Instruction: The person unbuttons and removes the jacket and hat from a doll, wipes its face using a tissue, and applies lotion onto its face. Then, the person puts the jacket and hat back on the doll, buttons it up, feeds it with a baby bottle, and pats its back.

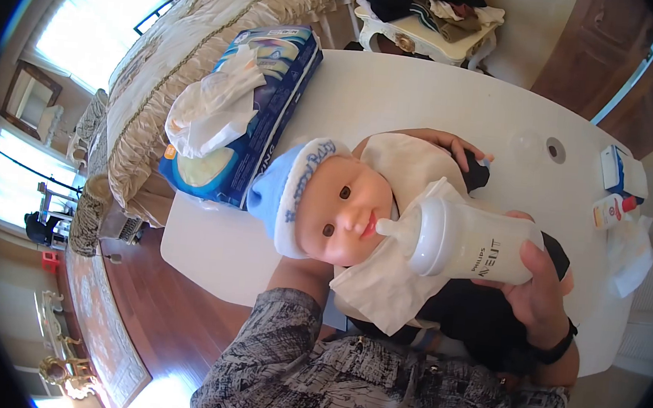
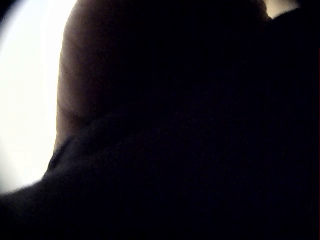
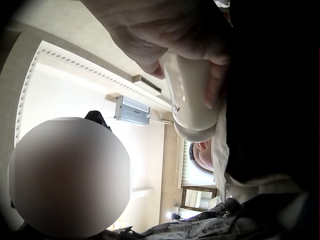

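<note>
A baby doll [image 1: 345, 213] in a blue and white cap lies across the person's left arm, a cream cloth over its chest. Beyond the doll, the left hand [image 1: 450, 145] curls its fingers round the doll's dark-sleeved arm; the left wrist view is mostly dark. Gripped in the right hand [image 1: 540, 289] is a white baby bottle [image 1: 470, 244], held sideways with its nipple at the doll's mouth. From the right wrist view, the fingers and thumb wrap the bottle [image 3: 192, 95], with part of the doll's face [image 3: 202, 155] beyond it.
On the white table [image 1: 430, 89], a blue diaper pack [image 1: 277, 99] with white cloth on it stands at the left. Near the right edge are a blue and white box [image 1: 624, 174], a small red-capped bottle [image 1: 607, 213] and a wipe [image 1: 629, 254]. A clear dome lies at the back right.
</note>
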The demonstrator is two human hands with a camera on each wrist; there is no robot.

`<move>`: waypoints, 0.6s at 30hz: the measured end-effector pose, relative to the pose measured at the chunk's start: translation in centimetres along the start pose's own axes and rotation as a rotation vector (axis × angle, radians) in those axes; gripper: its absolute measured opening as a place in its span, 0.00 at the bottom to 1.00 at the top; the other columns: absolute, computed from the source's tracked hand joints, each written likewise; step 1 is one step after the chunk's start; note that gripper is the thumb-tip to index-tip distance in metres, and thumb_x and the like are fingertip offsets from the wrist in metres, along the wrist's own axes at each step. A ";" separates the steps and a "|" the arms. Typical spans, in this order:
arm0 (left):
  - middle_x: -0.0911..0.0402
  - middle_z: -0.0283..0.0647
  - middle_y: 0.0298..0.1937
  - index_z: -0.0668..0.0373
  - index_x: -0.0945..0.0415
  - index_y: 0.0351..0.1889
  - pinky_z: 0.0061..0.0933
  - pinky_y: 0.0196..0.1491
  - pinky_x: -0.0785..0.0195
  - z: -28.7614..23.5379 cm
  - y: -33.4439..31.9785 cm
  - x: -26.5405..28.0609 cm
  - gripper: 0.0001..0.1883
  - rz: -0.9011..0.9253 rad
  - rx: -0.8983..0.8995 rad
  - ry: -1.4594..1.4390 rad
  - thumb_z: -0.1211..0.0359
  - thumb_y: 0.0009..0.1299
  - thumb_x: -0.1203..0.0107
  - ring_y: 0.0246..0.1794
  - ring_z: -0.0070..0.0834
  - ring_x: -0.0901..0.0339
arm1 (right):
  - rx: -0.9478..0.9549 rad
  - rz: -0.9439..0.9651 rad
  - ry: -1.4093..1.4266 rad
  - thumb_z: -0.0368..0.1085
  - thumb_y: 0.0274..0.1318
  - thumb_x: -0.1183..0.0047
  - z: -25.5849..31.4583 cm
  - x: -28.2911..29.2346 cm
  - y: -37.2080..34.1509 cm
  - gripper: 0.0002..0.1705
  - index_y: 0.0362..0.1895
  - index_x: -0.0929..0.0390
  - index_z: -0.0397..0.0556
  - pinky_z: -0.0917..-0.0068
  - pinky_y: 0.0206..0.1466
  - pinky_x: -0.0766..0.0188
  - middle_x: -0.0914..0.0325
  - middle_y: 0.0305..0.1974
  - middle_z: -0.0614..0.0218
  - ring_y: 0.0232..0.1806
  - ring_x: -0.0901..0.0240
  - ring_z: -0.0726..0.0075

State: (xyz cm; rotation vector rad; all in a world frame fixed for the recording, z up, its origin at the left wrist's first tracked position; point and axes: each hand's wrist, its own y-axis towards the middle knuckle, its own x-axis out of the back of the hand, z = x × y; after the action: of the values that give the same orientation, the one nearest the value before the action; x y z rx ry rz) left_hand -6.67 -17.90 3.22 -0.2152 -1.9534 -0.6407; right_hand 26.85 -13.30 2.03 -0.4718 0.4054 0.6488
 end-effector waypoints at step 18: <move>0.22 0.40 0.34 0.55 0.23 0.32 0.34 0.39 0.32 0.1 0.0 1.3 0.10 -0.011 -0.019 0.033 0.59 0.61 0.45 0.34 0.37 0.23 | 0.125 0.039 -0.088 0.47 0.57 0.44 -0.4 -1.4 -0.4 0.34 0.61 0.45 0.47 0.69 0.51 0.24 0.34 0.51 0.61 0.52 0.30 0.69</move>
State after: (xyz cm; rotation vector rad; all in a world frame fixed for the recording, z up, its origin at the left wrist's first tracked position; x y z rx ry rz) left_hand -7.39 -18.02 4.30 -0.2043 -1.9188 -0.6669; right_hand 26.03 -14.45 2.53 -0.3161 0.3704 0.6751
